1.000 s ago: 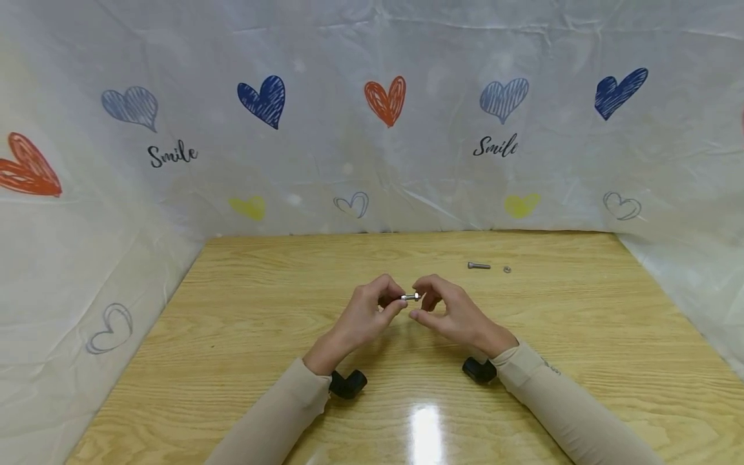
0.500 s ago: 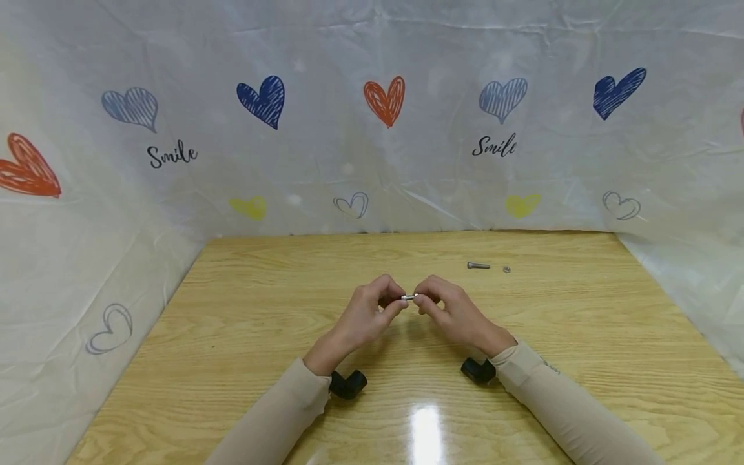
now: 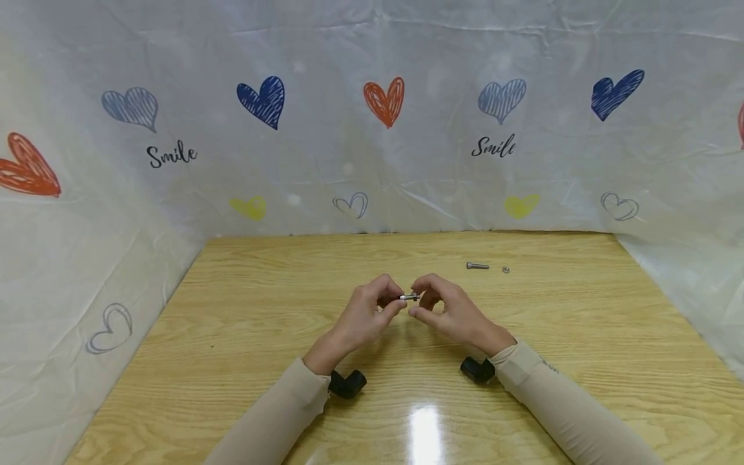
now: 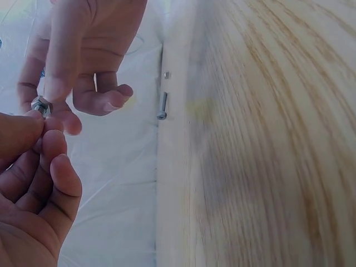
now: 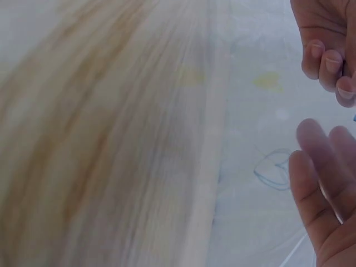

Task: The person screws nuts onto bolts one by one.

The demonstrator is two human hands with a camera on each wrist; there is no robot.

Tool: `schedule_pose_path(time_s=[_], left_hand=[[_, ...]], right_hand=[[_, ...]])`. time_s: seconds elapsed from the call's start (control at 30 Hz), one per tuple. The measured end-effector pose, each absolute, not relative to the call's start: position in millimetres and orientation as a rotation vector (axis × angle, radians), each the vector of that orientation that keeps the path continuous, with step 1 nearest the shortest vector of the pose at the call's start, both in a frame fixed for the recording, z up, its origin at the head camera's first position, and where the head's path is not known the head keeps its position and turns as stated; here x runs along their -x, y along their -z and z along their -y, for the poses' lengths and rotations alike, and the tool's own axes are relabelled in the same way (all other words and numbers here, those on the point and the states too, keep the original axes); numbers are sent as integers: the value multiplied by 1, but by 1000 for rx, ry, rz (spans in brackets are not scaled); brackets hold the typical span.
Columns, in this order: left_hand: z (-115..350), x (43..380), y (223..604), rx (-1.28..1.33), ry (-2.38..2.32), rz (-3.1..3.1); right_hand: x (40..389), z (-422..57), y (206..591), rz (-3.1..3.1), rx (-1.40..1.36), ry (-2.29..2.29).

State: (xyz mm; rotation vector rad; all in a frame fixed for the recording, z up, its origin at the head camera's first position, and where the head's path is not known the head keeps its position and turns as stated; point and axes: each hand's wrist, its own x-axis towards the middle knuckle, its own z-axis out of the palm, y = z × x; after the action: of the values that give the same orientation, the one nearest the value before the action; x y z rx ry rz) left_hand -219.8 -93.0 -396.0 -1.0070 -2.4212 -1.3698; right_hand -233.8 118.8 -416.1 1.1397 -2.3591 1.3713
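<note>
Above the middle of the table, my left hand (image 3: 369, 313) pinches a small silver bolt (image 3: 408, 298) between thumb and forefinger, its shank pointing right. A hex nut (image 4: 40, 104) sits on the shank toward the free end, clearest in the left wrist view. Around that end my right hand (image 3: 453, 316) holds its thumb and forefinger apart. Its forefinger is right by the nut; whether it touches cannot be told. The right wrist view has the right hand's other fingers (image 5: 320, 172) extended, while the bolt itself is out of that picture.
A second bolt (image 3: 478, 265) lies toward the back right of the wooden table (image 3: 261, 290), with a loose nut (image 3: 506, 270) to its right. Black curved pieces (image 3: 349, 385) show under both wrists. A white sheet (image 3: 325, 148) printed with hearts hangs behind and at the sides.
Half a second ago my right thumb and forefinger were closed on the nut; now they are spread apart, much as one second ago. The left hand keeps its pinch and place.
</note>
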Motion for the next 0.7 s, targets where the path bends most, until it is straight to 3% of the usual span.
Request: schedule_pose_path(time_s=[0.7], left_hand=[[92,220,395,1043,1375,2396]], right_hand=[[237,-118,417,2355,-1171,-1303]])
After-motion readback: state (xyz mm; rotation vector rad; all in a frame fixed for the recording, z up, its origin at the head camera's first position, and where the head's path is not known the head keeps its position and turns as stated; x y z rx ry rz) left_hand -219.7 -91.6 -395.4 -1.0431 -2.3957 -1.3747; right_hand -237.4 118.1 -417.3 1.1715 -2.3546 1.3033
